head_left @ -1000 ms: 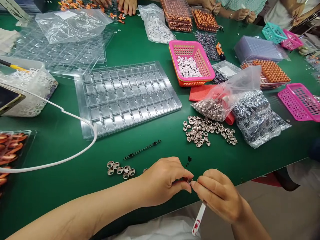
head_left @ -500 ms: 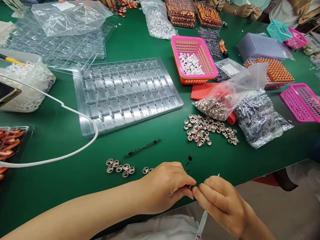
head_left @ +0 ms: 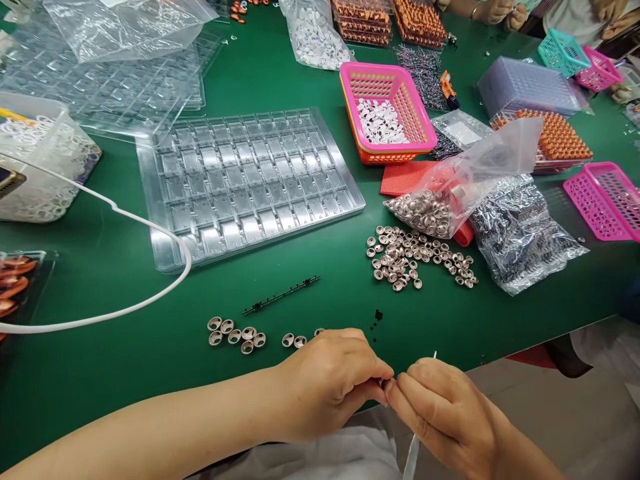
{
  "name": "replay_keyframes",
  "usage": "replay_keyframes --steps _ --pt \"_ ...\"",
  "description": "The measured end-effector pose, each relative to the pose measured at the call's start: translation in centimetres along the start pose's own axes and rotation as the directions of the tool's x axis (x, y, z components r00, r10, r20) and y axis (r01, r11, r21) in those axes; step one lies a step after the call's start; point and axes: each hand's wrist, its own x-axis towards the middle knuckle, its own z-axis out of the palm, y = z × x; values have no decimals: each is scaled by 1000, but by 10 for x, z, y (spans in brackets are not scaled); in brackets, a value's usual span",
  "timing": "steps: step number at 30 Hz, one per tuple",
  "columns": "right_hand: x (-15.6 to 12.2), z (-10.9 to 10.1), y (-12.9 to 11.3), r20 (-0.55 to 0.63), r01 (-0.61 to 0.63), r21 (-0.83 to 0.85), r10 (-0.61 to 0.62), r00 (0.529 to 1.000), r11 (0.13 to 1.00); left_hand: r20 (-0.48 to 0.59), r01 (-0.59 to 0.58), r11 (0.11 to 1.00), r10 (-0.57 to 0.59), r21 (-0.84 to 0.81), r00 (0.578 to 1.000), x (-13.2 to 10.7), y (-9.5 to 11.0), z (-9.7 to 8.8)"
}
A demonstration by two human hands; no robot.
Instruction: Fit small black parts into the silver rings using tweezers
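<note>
My left hand (head_left: 330,380) and my right hand (head_left: 440,407) meet fingertip to fingertip at the near table edge. Both are pinched together round a small metal ring (head_left: 384,383), which barely shows between the fingers. A thin white tool (head_left: 414,453) runs through my right hand, its tip poking up above the knuckles. Just beyond my left hand lies a short row of metal rings (head_left: 235,333). A thin black rod (head_left: 283,295) lies on the green table (head_left: 125,353) behind them.
A loose pile of metal rings (head_left: 420,260) and a bag of them (head_left: 450,200) sit right of centre. A clear compartment tray (head_left: 245,183), pink baskets (head_left: 387,120), bags of parts and a white cable (head_left: 125,307) fill the table. Other people's hands (head_left: 493,10) work at the far edge.
Both hands have drawn slightly nearer the table edge and closed tighter, so the ring shows less. More rings show beyond my left hand. The view has tilted down a little.
</note>
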Motion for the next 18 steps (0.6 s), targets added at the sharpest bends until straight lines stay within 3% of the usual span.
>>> replay_keyframes --steps 9,14,18 --pt "-7 12 11 -90 25 -24 -27 996 999 -54 35 999 -36 -26 998 2 -5 -2" --pt "-24 35 14 -246 -107 28 111 963 994 -112 101 994 -104 -34 988 3 -7 -3" --pt "-22 43 14 -325 -181 68 193 926 981 -140 108 994 -112 -35 984 4 -9 -3"
